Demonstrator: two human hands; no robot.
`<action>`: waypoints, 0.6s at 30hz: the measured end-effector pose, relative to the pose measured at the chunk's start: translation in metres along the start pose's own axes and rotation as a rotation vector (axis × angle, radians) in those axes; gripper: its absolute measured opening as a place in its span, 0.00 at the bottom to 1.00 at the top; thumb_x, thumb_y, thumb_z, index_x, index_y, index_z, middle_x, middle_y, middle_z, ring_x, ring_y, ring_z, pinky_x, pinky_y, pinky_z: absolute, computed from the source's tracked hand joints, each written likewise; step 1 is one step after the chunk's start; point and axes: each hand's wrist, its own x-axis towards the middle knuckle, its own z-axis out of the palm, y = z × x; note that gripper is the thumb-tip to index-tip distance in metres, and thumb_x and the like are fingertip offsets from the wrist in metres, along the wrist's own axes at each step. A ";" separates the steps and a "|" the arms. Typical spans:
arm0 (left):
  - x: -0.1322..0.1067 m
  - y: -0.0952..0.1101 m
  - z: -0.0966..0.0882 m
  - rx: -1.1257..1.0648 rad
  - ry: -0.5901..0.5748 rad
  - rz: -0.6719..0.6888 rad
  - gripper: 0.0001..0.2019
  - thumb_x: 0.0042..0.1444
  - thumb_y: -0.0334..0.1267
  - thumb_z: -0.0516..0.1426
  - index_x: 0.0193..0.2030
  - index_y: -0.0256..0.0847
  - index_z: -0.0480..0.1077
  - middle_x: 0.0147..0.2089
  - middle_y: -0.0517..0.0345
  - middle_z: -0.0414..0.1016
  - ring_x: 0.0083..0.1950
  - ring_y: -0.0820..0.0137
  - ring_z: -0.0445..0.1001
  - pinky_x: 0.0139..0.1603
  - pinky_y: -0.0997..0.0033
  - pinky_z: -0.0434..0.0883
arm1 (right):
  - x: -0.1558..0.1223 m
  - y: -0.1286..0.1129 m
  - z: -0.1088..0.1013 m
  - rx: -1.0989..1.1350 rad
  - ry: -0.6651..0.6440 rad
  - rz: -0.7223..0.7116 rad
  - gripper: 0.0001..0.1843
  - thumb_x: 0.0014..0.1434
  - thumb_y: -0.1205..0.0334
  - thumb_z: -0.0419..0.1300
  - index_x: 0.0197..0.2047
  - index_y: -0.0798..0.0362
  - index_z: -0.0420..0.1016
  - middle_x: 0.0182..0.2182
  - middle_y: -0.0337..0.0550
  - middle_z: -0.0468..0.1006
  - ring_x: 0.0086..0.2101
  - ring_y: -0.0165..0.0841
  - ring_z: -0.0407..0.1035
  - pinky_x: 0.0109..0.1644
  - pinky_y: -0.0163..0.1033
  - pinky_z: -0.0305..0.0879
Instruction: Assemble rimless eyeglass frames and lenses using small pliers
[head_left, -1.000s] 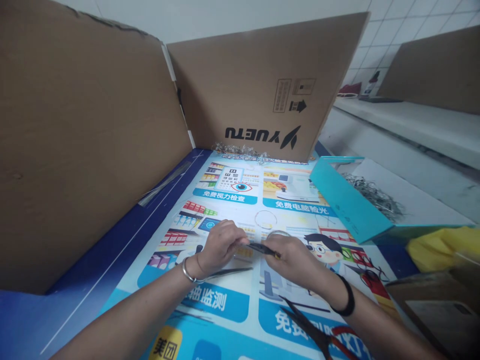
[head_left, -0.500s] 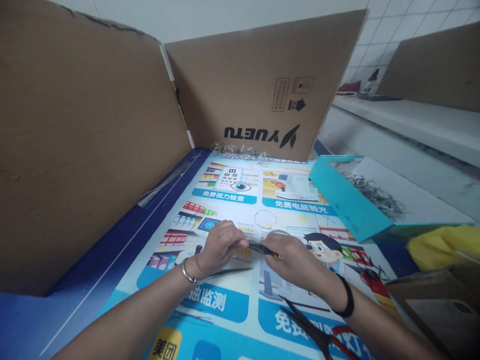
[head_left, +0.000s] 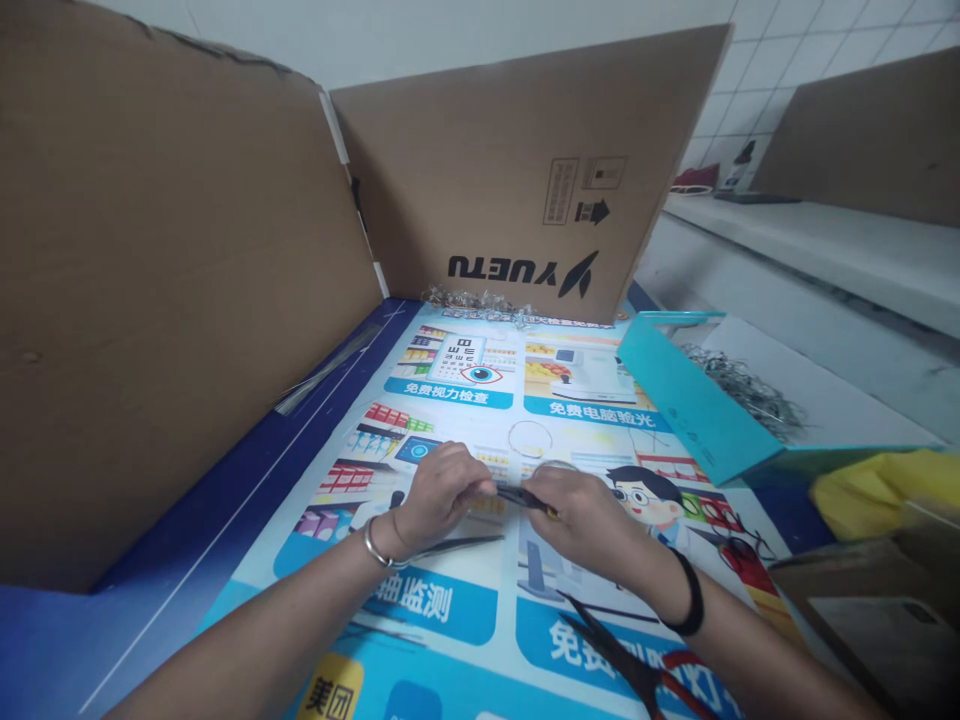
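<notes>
My left hand (head_left: 442, 492) and my right hand (head_left: 585, 508) meet over the printed poster (head_left: 480, 610) on the table. My right hand is closed on a small dark plier-like tool (head_left: 523, 497) whose tip points left. My left hand's fingers pinch something small at that tip; I cannot make out what. A thin wire ring (head_left: 529, 438) lies just beyond the hands, with a second ring (head_left: 559, 465) by my right knuckles. A thin metal strip (head_left: 457, 545) lies under my left wrist.
Red-handled pliers (head_left: 637, 672) lie near my right forearm. A teal box lid (head_left: 694, 408) at the right holds a heap of wire pieces (head_left: 742, 390). Cardboard walls (head_left: 172, 270) stand left and behind. A yellow cloth (head_left: 877, 490) lies at the far right.
</notes>
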 end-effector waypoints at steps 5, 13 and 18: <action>0.001 0.001 -0.001 -0.020 0.001 -0.002 0.09 0.62 0.39 0.50 0.34 0.39 0.66 0.24 0.58 0.69 0.26 0.72 0.63 0.29 0.72 0.60 | 0.000 -0.001 -0.005 0.011 0.016 -0.002 0.09 0.51 0.70 0.52 0.34 0.54 0.73 0.31 0.45 0.75 0.34 0.35 0.68 0.38 0.36 0.61; -0.005 -0.003 0.001 -0.045 0.007 -0.035 0.06 0.62 0.38 0.50 0.36 0.40 0.65 0.25 0.58 0.68 0.28 0.72 0.63 0.31 0.71 0.61 | 0.001 0.004 -0.011 0.139 -0.042 0.032 0.08 0.56 0.68 0.52 0.29 0.54 0.71 0.27 0.42 0.72 0.30 0.30 0.66 0.33 0.33 0.58; -0.005 -0.004 0.002 -0.036 0.006 -0.033 0.08 0.62 0.39 0.50 0.35 0.40 0.66 0.25 0.58 0.68 0.27 0.72 0.64 0.30 0.71 0.61 | -0.001 0.003 -0.008 0.083 -0.058 0.006 0.08 0.54 0.68 0.53 0.31 0.53 0.73 0.28 0.43 0.74 0.32 0.32 0.67 0.34 0.33 0.58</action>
